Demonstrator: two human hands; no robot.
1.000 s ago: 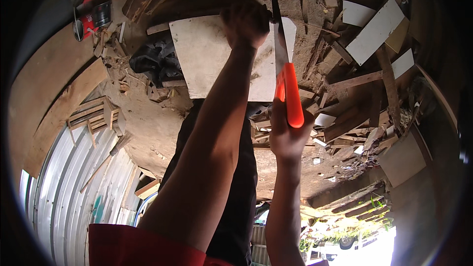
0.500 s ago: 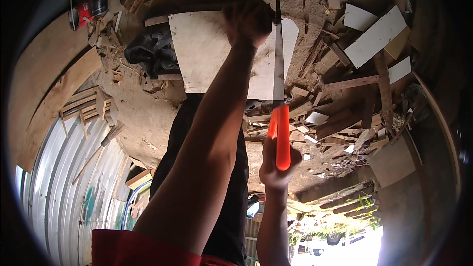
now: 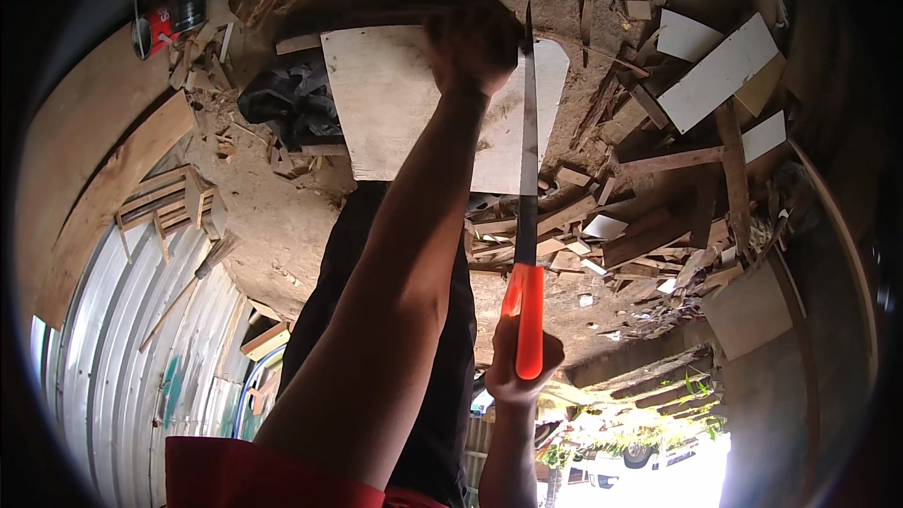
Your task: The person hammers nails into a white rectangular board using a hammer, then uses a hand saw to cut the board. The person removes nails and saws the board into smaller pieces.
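Observation:
My right hand (image 3: 523, 357) is closed round the orange handle of a handsaw (image 3: 530, 141), whose long narrow blade points away from me. The blade runs over the right part of a pale, flat wooden board (image 3: 395, 103), its tip beyond the board's far edge. My left hand (image 3: 473, 49) bears down at that far edge, just left of the blade, with the fingers bent over the edge in shadow. What lies under those fingers is hard to make out. My left forearm crosses in front of the board.
Wood offcuts (image 3: 649, 235) and white board pieces (image 3: 720, 75) litter the ground at right. A crumpled black bag (image 3: 287, 103) lies left of the board. A slatted wooden piece (image 3: 169, 198) stands by a corrugated metal wall (image 3: 122, 348). Red-and-black items (image 3: 169, 23) sit far left.
My right hand has drawn the saw back toward me, so its handle is lower and the tip nearer the board's far edge. The left hand has stayed in place.

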